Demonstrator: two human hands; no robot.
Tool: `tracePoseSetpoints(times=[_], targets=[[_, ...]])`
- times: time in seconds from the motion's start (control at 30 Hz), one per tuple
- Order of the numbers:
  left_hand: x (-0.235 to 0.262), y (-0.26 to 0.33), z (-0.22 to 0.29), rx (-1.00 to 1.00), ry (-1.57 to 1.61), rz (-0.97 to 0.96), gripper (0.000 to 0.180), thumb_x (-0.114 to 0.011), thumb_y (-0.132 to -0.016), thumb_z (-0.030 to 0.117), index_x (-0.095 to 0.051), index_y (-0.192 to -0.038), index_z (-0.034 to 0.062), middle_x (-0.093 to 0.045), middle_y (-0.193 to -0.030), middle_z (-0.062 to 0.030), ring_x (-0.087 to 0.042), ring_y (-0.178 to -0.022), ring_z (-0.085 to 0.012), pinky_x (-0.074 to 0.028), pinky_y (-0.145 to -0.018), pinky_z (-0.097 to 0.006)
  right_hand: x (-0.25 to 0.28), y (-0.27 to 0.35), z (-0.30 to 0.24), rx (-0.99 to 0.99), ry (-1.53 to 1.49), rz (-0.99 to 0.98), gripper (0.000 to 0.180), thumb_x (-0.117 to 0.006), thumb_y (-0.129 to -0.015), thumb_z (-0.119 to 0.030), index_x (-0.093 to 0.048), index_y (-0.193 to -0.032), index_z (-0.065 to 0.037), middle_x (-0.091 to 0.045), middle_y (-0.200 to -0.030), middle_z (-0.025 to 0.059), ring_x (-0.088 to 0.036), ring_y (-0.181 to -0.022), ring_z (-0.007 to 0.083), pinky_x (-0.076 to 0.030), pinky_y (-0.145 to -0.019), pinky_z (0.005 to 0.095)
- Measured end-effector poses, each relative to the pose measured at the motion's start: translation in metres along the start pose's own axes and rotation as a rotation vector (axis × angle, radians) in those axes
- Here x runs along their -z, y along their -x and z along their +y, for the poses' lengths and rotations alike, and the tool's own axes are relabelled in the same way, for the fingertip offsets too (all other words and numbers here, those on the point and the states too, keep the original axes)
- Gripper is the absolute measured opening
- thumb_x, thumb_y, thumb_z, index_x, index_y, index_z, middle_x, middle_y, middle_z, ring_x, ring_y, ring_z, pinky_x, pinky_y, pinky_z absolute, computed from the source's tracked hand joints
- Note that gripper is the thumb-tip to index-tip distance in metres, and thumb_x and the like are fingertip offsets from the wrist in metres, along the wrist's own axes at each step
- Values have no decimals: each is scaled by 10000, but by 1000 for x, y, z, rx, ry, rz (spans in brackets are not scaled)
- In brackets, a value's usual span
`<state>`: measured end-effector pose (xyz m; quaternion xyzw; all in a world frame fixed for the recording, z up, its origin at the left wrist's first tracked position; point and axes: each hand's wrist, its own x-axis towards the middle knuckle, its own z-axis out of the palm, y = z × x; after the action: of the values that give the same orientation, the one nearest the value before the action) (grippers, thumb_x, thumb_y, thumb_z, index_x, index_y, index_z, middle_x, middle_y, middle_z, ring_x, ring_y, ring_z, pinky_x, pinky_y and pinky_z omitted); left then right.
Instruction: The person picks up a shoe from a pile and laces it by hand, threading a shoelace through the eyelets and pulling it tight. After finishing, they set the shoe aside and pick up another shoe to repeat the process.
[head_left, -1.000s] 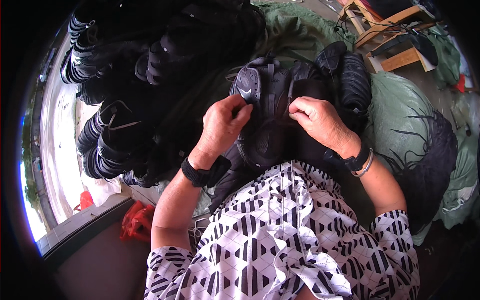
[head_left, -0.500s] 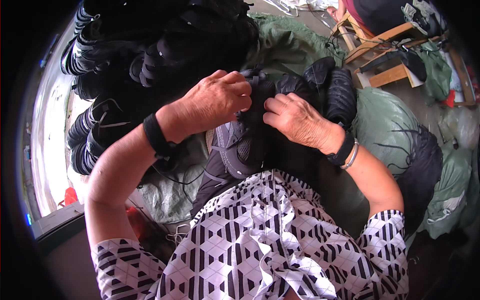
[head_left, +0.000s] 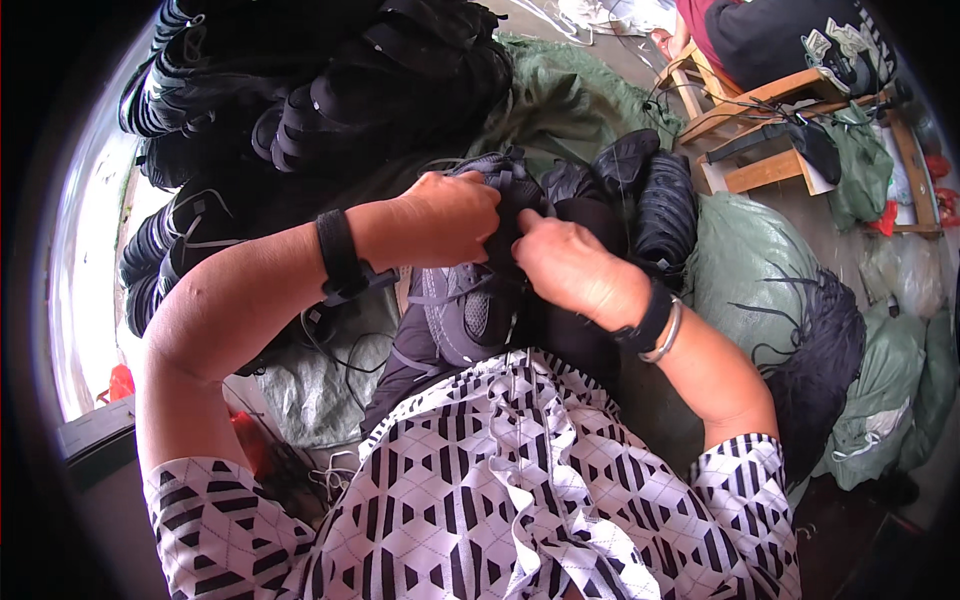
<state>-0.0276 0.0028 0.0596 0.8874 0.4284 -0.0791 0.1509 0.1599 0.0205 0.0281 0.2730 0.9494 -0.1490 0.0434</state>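
Across my lap lies a dark grey shoe upper [head_left: 457, 318] with mesh panels and grey laces. Over its far part, my left hand [head_left: 452, 217] is closed, fingers curled in toward the shoe. My right hand [head_left: 572, 268] is beside it on the right, closed with thumb and forefinger pinched near the dark shoe opening. Whatever is between the fingers of either hand is hidden or too thin to make out. Just beyond the hands sit more black shoe uppers [head_left: 627, 158], one group nested in a row.
Stacks of black shoe uppers [head_left: 300, 125] fill the left and far left. On the right, a bundle of black laces [head_left: 828, 335] hangs over a green sack [head_left: 745, 262]. Another person [head_left: 775, 45] sits at far right by a wooden frame [head_left: 765, 175].
My left hand has turned, its wrist swinging right and the back of the hand rolling over. My right hand has shifted slightly lower and left, close to the left one. The view has shifted slightly.
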Motion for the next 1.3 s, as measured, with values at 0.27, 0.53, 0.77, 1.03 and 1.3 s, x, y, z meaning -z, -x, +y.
tracePoseSetpoints(times=[0.27,0.53,0.77,1.03,1.3], targets=[[-31,-9,-21,109,1233,384,263,-604,-892,330,-644,-828,78,-581,-775,39,-509,-722,-69,-418,-635,-235,6,4,0,8,4,29,68,-596,-717,-34,-598,-762,18,-557,-836,170,-609,-804,326,-491,-671,428],[-40,0,-15,243,1461,547,266,-568,-918,364,-641,-875,112,-563,-786,92,-435,-702,-2,-347,-608,-182,-4,-6,15,68,-472,638,89,-622,-809,-90,-569,-764,-33,-568,-777,90,-585,-675,234,-480,-592,337],[-46,7,-13,264,1536,589,238,-582,-912,348,-632,-867,119,-574,-833,83,-452,-756,-17,-360,-666,-193,28,-18,23,-341,-1064,-38,188,-477,-935,-196,-516,-887,-19,-582,-607,102,-518,-394,132,-401,-355,258],[-38,4,-9,222,1511,544,191,-591,-914,308,-636,-893,123,-598,-883,71,-475,-786,-17,-373,-670,-195,-14,-12,24,-223,-335,284,206,-573,-857,-193,-541,-921,0,-606,-729,215,-617,-684,370,-492,-619,411],[-48,2,-12,85,1650,598,158,-601,-903,248,-641,-884,96,-581,-1157,-5,-527,-818,-61,-420,-695,-226,4,-16,-4,-102,-1433,32,234,-594,-898,-194,-600,-1053,-19,-544,-699,-22,-465,-518,38,-388,-445,179]])
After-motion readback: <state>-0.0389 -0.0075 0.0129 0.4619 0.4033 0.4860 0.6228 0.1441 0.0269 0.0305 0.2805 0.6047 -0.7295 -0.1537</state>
